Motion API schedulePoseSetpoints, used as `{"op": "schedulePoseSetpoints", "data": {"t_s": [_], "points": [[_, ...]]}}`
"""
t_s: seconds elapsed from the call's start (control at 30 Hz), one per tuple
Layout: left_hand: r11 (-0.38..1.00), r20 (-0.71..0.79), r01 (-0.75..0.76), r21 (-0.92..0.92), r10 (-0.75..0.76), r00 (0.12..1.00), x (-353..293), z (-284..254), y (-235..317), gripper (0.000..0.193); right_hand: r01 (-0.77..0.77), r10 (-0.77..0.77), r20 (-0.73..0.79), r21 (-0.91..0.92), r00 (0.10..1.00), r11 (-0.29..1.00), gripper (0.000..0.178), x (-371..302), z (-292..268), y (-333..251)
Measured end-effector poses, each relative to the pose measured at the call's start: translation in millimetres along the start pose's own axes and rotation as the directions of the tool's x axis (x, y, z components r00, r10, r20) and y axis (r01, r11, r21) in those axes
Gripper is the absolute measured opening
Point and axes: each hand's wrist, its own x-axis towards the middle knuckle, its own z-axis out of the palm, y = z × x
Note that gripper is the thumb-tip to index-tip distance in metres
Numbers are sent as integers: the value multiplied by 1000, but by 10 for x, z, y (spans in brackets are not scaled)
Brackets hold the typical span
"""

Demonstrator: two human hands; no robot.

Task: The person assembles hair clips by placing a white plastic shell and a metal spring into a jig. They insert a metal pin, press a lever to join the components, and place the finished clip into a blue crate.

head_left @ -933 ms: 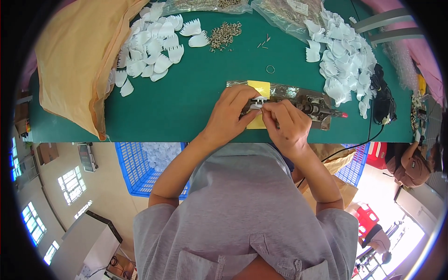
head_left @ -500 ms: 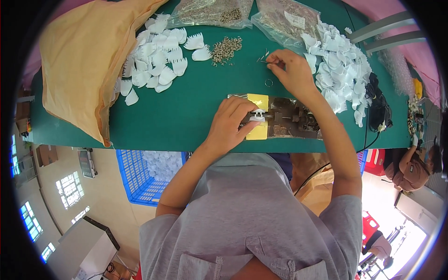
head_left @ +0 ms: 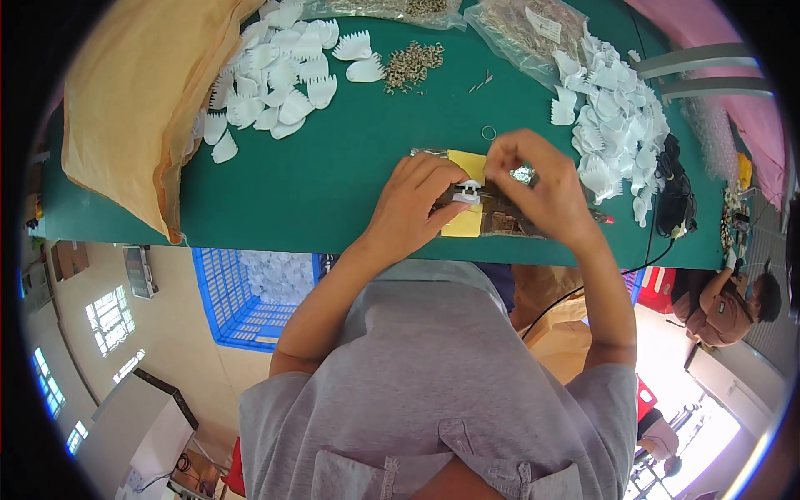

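Observation:
My left hand [head_left: 410, 202] is closed around a small white plastic piece [head_left: 467, 192]. It rests on a dark metal fixture [head_left: 506, 221] with yellow pads [head_left: 463, 225] at its left part. Beside the piece, my right hand [head_left: 537, 185] pinches thumb and forefinger together just above the fixture; whatever lies between the fingertips is too small to make out. A metal ring [head_left: 488, 132] lies beyond the fixture, and a few thin metal pins [head_left: 481, 82] lie farther off. Past the ring, to the left, is a heap of small brownish metal parts [head_left: 412, 67].
White toothed plastic pieces are heaped at the left [head_left: 287, 75] and right [head_left: 617, 117]. A tan sack [head_left: 137, 125] stands far left. Clear plastic bags [head_left: 529, 37] lie at the back. Black cable [head_left: 673, 196] lies at right. A blue basket [head_left: 218, 304] sits below the table edge.
My right hand has come back from the thin pins toward me, to the fixture beside the white piece. My left hand keeps its grip there. The whole view has shifted slightly.

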Motion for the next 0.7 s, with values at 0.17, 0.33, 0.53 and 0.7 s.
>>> {"op": "schedulePoseSetpoints", "data": {"t_s": [0.17,0.33,0.53,0.7], "points": [[999,19,36,-33,-35,999,-20,26,-26,33,277,-285,18,-302,958,912,22,-189,25,-7],[998,23,51,-43,-50,999,-20,28,-20,33,257,-283,-39,-316,958,913,21,-232,62,27],[1000,0,19,-16,-19,1000,-10,20,2,36,203,-195,57,-296,979,933,13,-141,80,67],[999,2,38,-12,-38,999,-6,18,-11,35,179,-171,55,-203,984,963,11,-116,96,101]]}}
